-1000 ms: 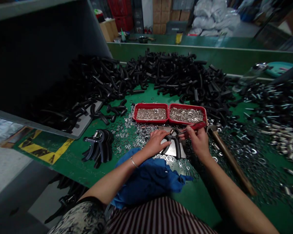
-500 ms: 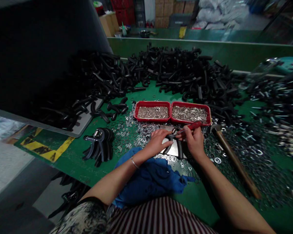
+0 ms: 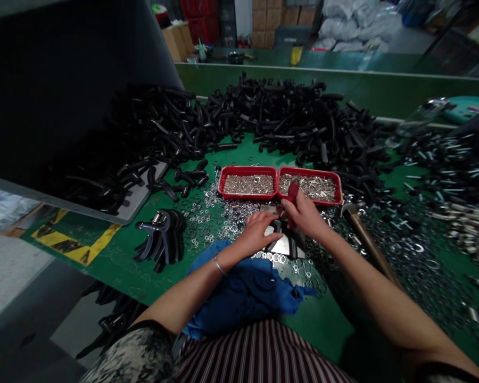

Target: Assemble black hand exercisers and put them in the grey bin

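Observation:
My left hand (image 3: 259, 230) is closed on a black forked part (image 3: 292, 246) with curved legs, pinning it on a small metal plate (image 3: 280, 246). In my right hand (image 3: 306, 217) is a screwdriver with a red handle (image 3: 292, 190). The tool now stands steeply, its tip down at the upper end of the black part; my fingers partly hide the contact there. Just beyond the hands sit two red trays, the left tray (image 3: 220, 183) with tiny metal pieces and the right tray (image 3: 340, 194) with small metal pins.
A hammer (image 3: 369, 239) lies to the right among scattered rings and washers. A blue cloth (image 3: 247, 292) is at the front edge. Stacked black parts (image 3: 165, 234) stand on the left. A large heap of black parts (image 3: 279, 111) spreads across the back.
My right hand has shifted slightly left and tipped the screwdriver from nearly flat to steep. My left hand keeps its hold on the black part.

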Demonstrator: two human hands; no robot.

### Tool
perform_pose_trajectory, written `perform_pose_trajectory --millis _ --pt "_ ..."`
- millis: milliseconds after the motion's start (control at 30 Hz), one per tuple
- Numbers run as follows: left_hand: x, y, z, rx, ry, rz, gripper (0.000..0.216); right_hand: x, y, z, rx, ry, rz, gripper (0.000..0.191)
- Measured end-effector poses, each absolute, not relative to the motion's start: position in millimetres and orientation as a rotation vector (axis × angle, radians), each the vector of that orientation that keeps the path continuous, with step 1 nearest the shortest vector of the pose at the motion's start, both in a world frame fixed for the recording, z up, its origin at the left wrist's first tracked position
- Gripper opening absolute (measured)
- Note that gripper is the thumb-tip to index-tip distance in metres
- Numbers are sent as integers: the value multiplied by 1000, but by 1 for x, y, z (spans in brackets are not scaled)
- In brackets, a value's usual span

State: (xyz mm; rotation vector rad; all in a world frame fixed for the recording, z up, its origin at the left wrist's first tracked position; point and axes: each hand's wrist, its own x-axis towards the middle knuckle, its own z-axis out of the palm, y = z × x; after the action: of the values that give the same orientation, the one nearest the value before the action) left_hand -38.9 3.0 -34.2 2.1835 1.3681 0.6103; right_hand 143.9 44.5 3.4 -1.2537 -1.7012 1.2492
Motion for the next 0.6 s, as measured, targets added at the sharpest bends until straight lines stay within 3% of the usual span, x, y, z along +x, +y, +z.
perform_pose_trajectory --millis 100,233,600 --pt "-39 4 -31 2170 1362 579 47 143 48 2 -1076 -1509 1514 43" --pt "-41 4 -29 2153 1332 597 53 160 40 -9 -1020 -1151 1304 36" --pt "-42 3 -35 2120 1368 634 54 160 20 -29 -1198 -1226 1199 27"
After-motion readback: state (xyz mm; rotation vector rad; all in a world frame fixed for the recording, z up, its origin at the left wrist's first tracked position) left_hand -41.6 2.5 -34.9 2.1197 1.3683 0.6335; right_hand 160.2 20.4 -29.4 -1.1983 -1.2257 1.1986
